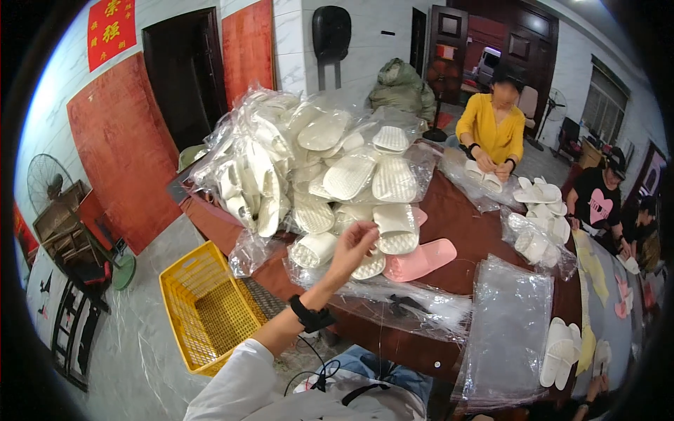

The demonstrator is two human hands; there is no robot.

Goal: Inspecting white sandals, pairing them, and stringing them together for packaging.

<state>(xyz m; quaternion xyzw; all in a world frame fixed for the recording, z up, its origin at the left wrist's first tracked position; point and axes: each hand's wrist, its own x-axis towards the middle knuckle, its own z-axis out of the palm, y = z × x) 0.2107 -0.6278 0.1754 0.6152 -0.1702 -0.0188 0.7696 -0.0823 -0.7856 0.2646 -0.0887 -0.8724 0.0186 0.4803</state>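
Note:
My left hand [354,247], with a black band at the wrist, reaches over the table from a white sleeve. Its thumb and fingertips are pinched together beside a white slipper [398,231]. Whether they hold the slipper's edge, clear film or nothing cannot be made out. Just below that slipper lies a pink slipper [425,261], partly covered by it. Another white slipper [313,250] is left of my hand. Behind rises a big heap of white slippers in clear plastic bags [347,177]. My right hand is out of view.
A yellow plastic crate [210,309] stands on the floor at the left. Flat clear bags [509,316] lie near the table's right front, beside a white slipper pair [560,353]. Across the brown table [463,217], a person in yellow [497,125] handles slippers; others work at the right.

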